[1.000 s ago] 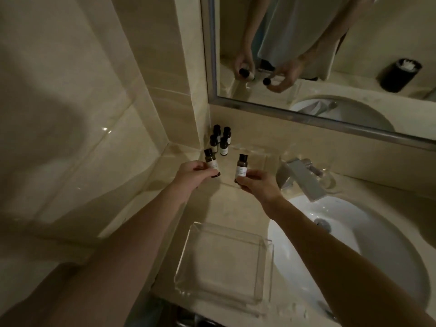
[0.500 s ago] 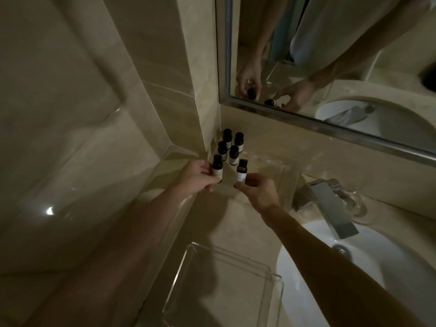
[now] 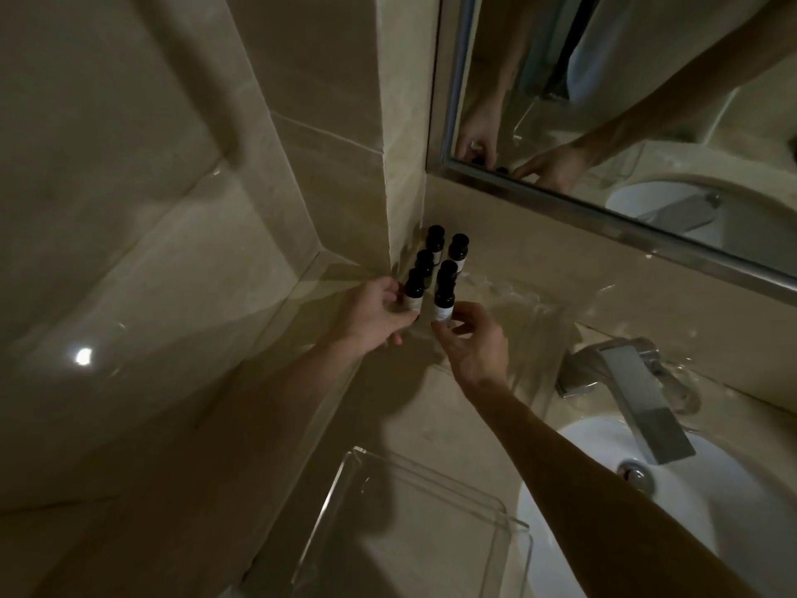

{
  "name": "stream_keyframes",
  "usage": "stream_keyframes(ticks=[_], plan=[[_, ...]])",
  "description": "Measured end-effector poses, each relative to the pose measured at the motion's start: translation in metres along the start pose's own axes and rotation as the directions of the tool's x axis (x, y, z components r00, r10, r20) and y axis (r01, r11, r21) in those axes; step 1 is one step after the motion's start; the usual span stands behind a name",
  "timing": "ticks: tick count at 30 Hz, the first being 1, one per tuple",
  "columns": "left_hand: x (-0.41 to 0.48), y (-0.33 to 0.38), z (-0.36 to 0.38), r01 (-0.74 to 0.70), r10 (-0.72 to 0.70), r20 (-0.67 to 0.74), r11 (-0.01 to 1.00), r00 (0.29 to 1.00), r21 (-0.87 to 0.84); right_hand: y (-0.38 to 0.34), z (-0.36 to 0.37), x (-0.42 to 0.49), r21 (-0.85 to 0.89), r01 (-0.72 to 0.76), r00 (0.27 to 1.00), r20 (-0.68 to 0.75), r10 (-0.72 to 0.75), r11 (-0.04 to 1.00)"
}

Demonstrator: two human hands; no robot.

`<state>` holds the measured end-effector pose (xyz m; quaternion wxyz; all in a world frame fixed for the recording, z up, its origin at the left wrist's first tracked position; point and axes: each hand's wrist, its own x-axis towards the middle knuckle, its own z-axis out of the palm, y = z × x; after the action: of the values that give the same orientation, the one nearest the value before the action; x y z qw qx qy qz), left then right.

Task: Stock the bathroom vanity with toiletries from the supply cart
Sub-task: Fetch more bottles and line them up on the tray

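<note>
Several small dark toiletry bottles point(image 3: 435, 241) with white labels stand in two rows in the back corner of the beige vanity counter point(image 3: 431, 416), on what looks like a clear tray. My left hand point(image 3: 375, 315) pinches the front-left bottle point(image 3: 112, 291) by its label. Beside it, my right hand point(image 3: 472, 343) pinches the front-right bottle point(image 3: 444, 297) at its base. Both bottles are upright and line up with the rows behind them.
An empty clear acrylic tray point(image 3: 414, 528) sits on the counter near the front. A chrome faucet point(image 3: 634, 394) reaches over the white sink basin point(image 3: 690, 511) at right. A framed mirror point(image 3: 625, 101) hangs above the backsplash. A tiled wall closes off the left.
Both hands carried their bottles forward and down to the corner, bringing them up against the standing rows. The camera moved closer to the corner.
</note>
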<state>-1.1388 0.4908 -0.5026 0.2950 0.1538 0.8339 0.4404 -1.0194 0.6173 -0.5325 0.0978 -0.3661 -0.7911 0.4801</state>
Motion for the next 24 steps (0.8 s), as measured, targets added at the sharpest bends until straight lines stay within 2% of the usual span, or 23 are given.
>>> stream_keyframes(ticks=[6,13,24], plan=[[0.001,-0.003,-0.001,-0.039,0.039,0.018,0.999,0.999,-0.009,0.002,0.007,-0.005,-0.032,0.066,0.996,-0.054,-0.068,0.997],[0.014,-0.011,-0.005,-0.073,0.074,0.046,0.997,0.996,-0.013,0.0,0.014,-0.004,-0.086,0.066,0.992,-0.097,-0.074,0.994],[0.018,-0.012,0.0,-0.082,0.082,0.011,0.997,0.997,0.006,0.01,0.019,0.005,-0.179,0.129,0.983,-0.109,-0.15,0.975]])
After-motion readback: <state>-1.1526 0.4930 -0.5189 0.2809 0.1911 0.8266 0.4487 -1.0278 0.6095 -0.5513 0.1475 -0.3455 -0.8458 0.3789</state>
